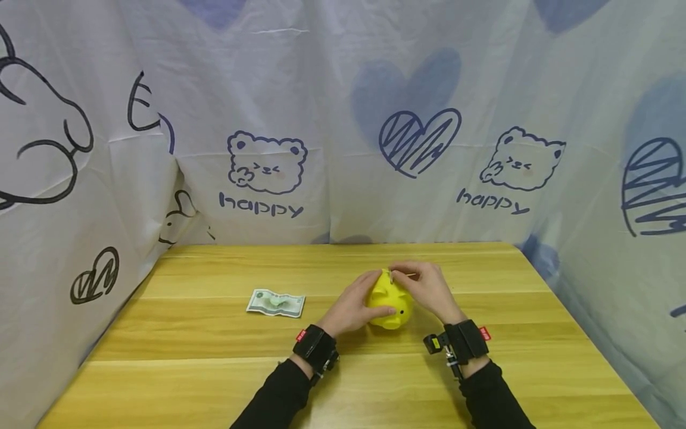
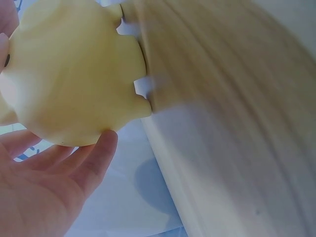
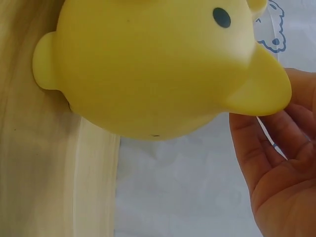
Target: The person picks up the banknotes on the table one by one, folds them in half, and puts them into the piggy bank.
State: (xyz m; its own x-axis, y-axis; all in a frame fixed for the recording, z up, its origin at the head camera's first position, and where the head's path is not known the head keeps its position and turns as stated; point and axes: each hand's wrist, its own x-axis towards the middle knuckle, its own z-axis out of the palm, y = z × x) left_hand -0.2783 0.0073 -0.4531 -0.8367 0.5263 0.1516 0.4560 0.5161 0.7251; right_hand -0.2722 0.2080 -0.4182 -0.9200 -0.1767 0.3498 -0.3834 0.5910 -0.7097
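Observation:
A yellow piggy bank (image 1: 392,300), with ears and a black eye, stands on the wooden table. My left hand (image 1: 351,305) holds it from the left, thumb across its near side and fingers along the far side. At the top of the bank, toward its far end, my right hand (image 1: 429,289) pinches what looks like a narrow folded banknote (image 1: 411,274), mostly hidden by the fingers. In the right wrist view the bank (image 3: 148,74) covers the fingertips. The left wrist view shows the left fingers (image 2: 98,160) against the bank's rounded side.
A creased green-and-white banknote (image 1: 276,303) lies flat on the table (image 1: 214,345), left of the left hand. White cloth (image 1: 332,179) with bear and heart drawings hangs behind the table and at both sides.

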